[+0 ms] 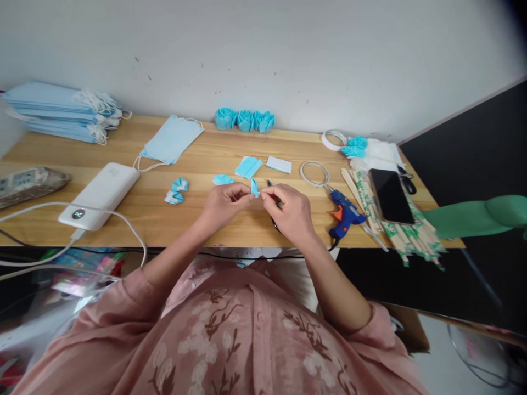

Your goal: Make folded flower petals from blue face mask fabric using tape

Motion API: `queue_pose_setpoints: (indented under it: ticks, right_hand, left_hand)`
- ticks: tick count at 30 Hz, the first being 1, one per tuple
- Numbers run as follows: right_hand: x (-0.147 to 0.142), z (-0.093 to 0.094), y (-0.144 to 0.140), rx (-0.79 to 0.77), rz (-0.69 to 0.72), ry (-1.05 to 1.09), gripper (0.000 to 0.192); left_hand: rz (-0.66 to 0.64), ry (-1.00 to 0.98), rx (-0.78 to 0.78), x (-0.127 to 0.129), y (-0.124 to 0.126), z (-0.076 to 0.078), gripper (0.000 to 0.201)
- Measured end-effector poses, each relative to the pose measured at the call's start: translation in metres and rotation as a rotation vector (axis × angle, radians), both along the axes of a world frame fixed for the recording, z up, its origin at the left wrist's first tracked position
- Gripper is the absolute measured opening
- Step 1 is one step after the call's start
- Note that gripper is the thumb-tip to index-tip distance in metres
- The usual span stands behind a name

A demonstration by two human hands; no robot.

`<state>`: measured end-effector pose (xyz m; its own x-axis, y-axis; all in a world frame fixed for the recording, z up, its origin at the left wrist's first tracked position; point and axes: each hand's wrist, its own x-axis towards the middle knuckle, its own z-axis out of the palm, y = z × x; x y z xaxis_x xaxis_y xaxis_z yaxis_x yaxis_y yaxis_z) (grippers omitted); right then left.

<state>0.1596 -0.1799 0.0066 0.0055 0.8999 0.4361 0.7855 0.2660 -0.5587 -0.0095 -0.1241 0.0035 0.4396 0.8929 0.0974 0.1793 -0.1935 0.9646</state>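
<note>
Both hands meet just above the front edge of the wooden tabletop (193, 219), near its middle. The left hand (224, 206) and the right hand (288, 211) each pinch one side of a small blue mask piece (254, 188), so the fingers are closed on it and the piece stands up between the fingertips. It looks like a strip cut from a face mask and folded small. I think it is very light and soft, like thin cloth, and it bends with hardly any push. It would not break, but a fold could spring open if the pinch is loose, so the best place to hold it seems to be right on the folded edges, with fingertips close together. Something dark sits under the right hand, maybe scissors, but I cannot tell for sure. More folded blue bits (177, 191) lie to the left of the hands, and flat blue pieces (248, 166) lie just behind them. Three blue mask flowers (244, 119) sit at the back edge by the wall. A blue glue gun (345, 213) rests near the front edge on the right, beside a roll of tape (314, 174), a bundle of chopsticks (395, 230) and a phone (390, 196). A stack of face masks (57, 111) fills the back left corner, and a white power bank (101, 193) lies on the left.
</note>
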Motion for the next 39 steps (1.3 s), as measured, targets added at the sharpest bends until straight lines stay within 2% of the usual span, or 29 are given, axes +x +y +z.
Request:
queue_pose_setpoints:
  ticks: [5,9,11,14,15,16,18,20,22,23,25,28,31,35,37,39]
  right_hand:
    - [0.006,0.006,0.001,-0.019,-0.091,0.087,0.015]
    - [0.016,0.023,-0.018,-0.096,-0.058,0.104,0.015]
    - [0.021,0.027,-0.037,-0.170,0.038,0.057,0.017]
    - [0.024,0.022,-0.068,-0.340,0.443,-0.125,0.025]
    - [0.025,0.019,-0.076,-0.404,0.552,-0.194,0.022]
    - [0.026,0.017,-0.082,-0.438,0.583,-0.243,0.018]
    - [0.031,0.017,-0.083,-0.457,0.505,-0.272,0.022]
    - [0.036,0.023,-0.073,-0.403,0.338,-0.206,0.033]
    - [0.039,0.030,-0.054,-0.282,0.156,-0.074,0.029]
    - [0.039,0.033,-0.043,-0.232,0.111,-0.001,0.027]
    - [0.037,0.036,-0.023,-0.202,0.107,0.125,0.024]
    - [0.030,0.034,-0.004,-0.300,0.208,0.233,0.026]
    - [0.024,0.033,0.000,-0.393,0.297,0.241,0.027]
    - [0.026,0.033,-0.002,-0.428,0.320,0.251,0.024]
    - [0.033,0.029,0.003,-0.390,0.267,0.371,0.024]
    - [0.041,0.021,0.012,-0.347,0.188,0.575,0.024]
  left_hand:
    - [0.004,0.008,-0.114,-0.005,0.003,0.002,0.021]
    - [0.022,0.003,-0.159,-0.010,0.008,0.004,0.020]
    - [0.014,-0.004,-0.160,-0.012,0.010,0.005,0.020]
    - [-0.039,0.013,-0.142,-0.015,0.011,0.005,0.021]
    - [-0.058,0.018,-0.135,-0.016,0.010,0.005,0.022]
    - [-0.077,0.021,-0.129,-0.016,0.010,0.006,0.022]
    - [-0.110,0.027,-0.123,-0.017,0.008,0.006,0.021]
    - [-0.148,0.053,-0.108,-0.016,0.005,0.007,0.019]
    - [-0.180,0.097,-0.062,-0.016,0.000,0.008,0.019]
    - [-0.190,0.119,-0.028,-0.016,-0.002,0.008,0.019]
    - [-0.203,0.153,0.042,-0.016,-0.008,0.009,0.021]
    - [-0.223,0.176,0.095,-0.017,-0.015,0.010,0.021]
    - [-0.242,0.202,0.097,-0.021,-0.022,0.013,0.018]
    - [-0.277,0.241,0.085,-0.034,-0.041,0.014,0.021]
    - [-0.406,0.251,0.029,-0.042,-0.057,0.005,0.026]
    - [-0.586,0.256,-0.072,-0.047,-0.075,-0.017,0.025]
